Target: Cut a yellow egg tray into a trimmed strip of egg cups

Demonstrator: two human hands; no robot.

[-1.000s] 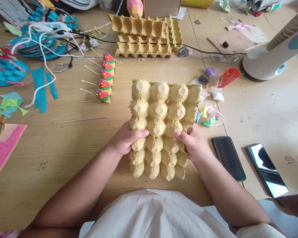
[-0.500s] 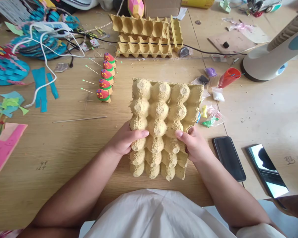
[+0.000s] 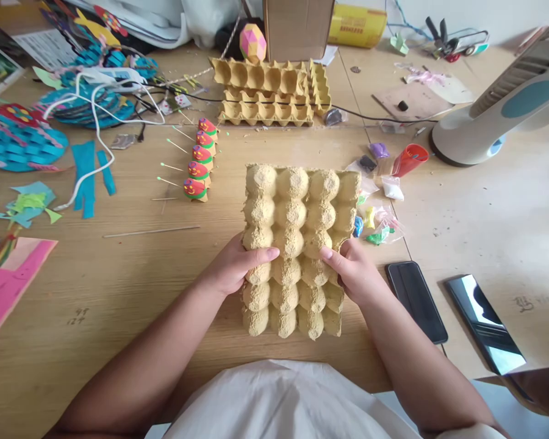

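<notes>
A yellowish pulp egg carton (image 3: 288, 274), its rounded bumps towards me, is held up above the table near my body. My left hand (image 3: 233, 265) grips its left edge, thumb laid across the bumps and fingers hidden behind. On the opposite edge my right hand (image 3: 354, 268) clasps it the same way, thumb in front. Beyond and to the left, a painted egg-carton caterpillar (image 3: 201, 160) with red faces, green bands and thin green-tipped sticks stands on the table. Cut egg-carton strips (image 3: 265, 97) lie further back.
Two phones (image 3: 416, 302) lie at right, near bags of coloured clay (image 3: 382, 228) and a red cup (image 3: 410, 160). A white fan-like appliance (image 3: 489, 122) stands at far right. Blue woven crafts (image 3: 22, 140), a white cable (image 3: 96, 110) and a thin stick (image 3: 150, 231) are at left.
The view has tilted up slightly, so the table things appear lower. Both hands keep hold of the egg carton, which leans back a little differently.
</notes>
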